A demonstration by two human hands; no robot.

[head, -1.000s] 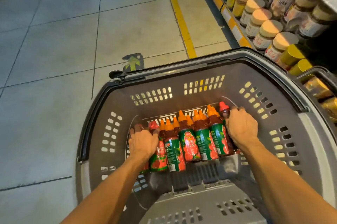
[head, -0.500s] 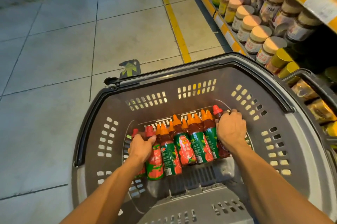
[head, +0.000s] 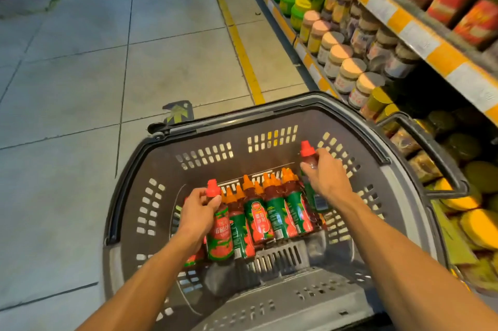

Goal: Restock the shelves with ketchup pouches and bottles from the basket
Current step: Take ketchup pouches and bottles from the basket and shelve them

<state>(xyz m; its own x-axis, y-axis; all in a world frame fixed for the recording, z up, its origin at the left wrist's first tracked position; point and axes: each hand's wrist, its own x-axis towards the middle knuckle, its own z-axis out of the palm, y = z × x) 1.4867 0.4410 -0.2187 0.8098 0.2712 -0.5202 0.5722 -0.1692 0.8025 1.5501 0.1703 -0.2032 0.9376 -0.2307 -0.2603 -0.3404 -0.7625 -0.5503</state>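
Head view:
Left hand point(head: 198, 212): wrapped round a red-cap bottle point(head: 219, 233) at the row's left end; cap points away from the person
Right hand point(head: 327, 178): wrapped round another bottle point(head: 308, 159), lifted at the right end
Basket point(head: 269, 120): the other bottles point(head: 269, 212) lie inside, between both hands
Shelves point(head: 404, 23): on the right; right hand is nearer

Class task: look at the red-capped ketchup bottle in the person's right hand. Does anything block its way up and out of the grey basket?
Nothing visible does. The right hand grips the red-capped ketchup bottle near the grey plastic basket's far right wall; the space above is open, and the black handle hangs outside the rim.
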